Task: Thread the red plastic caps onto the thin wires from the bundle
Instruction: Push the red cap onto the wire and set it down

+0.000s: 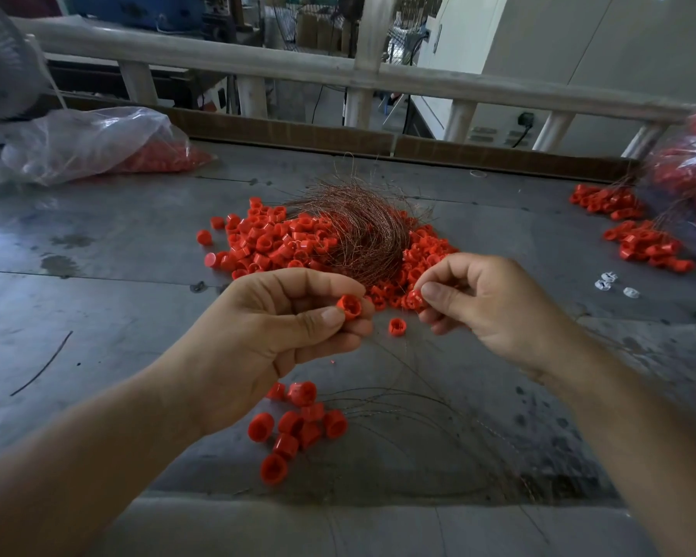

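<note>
My left hand point(282, 331) pinches a red cap point(349, 306) between thumb and fingers, its open side facing me. My right hand point(487, 303) pinches another red cap point(414, 299) at thumb and forefinger. A single loose cap point(397, 327) lies on the table between the hands. Behind them a large pile of red caps point(282, 243) spreads around a bundle of thin copper-coloured wires point(362, 231). Near me lies a small cluster of caps on wires point(298, 426), with thin wires point(410, 412) curving off to the right.
The grey metal table point(97, 243) has a clear bag of red caps point(97, 142) at the back left and another bag point(692, 170) at the right edge with more caps point(639, 239) beside it. Small white parts point(609, 281) lie at right. A loose wire point(43, 365) lies left.
</note>
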